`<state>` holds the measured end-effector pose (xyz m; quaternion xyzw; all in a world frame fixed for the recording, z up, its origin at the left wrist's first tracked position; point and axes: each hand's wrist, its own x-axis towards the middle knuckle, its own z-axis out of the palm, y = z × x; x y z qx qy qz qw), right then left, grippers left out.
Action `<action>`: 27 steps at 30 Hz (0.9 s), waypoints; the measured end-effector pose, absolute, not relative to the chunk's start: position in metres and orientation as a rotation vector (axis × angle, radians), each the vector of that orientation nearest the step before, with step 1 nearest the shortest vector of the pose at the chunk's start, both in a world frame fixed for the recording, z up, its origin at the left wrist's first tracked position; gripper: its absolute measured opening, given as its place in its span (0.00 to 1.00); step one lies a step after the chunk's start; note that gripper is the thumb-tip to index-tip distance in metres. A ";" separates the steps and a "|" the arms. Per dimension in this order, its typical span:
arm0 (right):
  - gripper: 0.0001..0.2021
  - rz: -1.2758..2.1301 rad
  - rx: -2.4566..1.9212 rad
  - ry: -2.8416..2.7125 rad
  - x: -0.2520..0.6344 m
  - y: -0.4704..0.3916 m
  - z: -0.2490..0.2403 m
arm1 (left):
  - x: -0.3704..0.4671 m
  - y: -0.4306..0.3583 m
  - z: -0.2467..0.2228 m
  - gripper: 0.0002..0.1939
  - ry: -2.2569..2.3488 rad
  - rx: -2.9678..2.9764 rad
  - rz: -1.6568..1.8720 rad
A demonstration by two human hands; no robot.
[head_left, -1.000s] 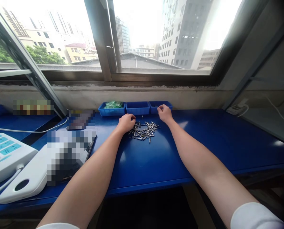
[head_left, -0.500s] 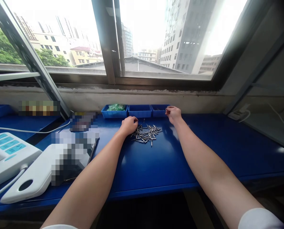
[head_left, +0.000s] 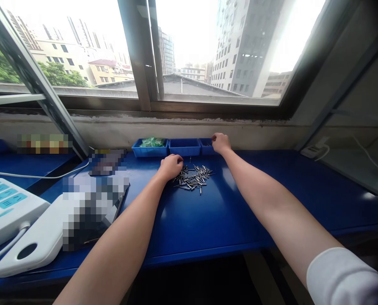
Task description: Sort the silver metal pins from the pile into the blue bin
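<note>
A loose pile of small, slim metal pins (head_left: 193,178) lies on the blue tabletop. My left hand (head_left: 171,166) rests at the pile's left edge with its fingers curled; what they hold, if anything, is hidden. Over the right-hand blue bin (head_left: 205,150), which has some dark small pieces in it, is my right hand (head_left: 221,143). Its fingers are bent together, and I cannot make out what is between them. One single pin (head_left: 190,159) stands apart, just behind the pile.
A middle blue bin (head_left: 184,148) and a left bin (head_left: 149,151) with a green plastic bag (head_left: 153,142) line the wall. At left are a white power strip (head_left: 7,205), a white board-like object with a hole (head_left: 33,241) and blurred items. A metal shelf post (head_left: 53,108) slants behind.
My right hand has shifted left and slightly up, from the right bin's edge to above it. My left hand keeps its place by the pile. The view has moved slightly.
</note>
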<state>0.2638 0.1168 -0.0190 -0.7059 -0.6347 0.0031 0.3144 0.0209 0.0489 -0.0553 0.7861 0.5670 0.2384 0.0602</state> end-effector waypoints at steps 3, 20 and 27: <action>0.15 0.028 -1.833 -1.762 0.265 0.118 -0.023 | 0.021 0.049 -0.056 0.14 1.720 2.380 0.714; 0.14 0.207 -1.751 -2.207 0.192 0.068 -0.042 | 0.024 0.050 -0.055 0.15 1.762 2.413 0.652; 0.24 0.151 -1.903 -2.022 0.180 0.069 -0.047 | 0.025 0.050 -0.056 0.15 1.742 2.449 0.674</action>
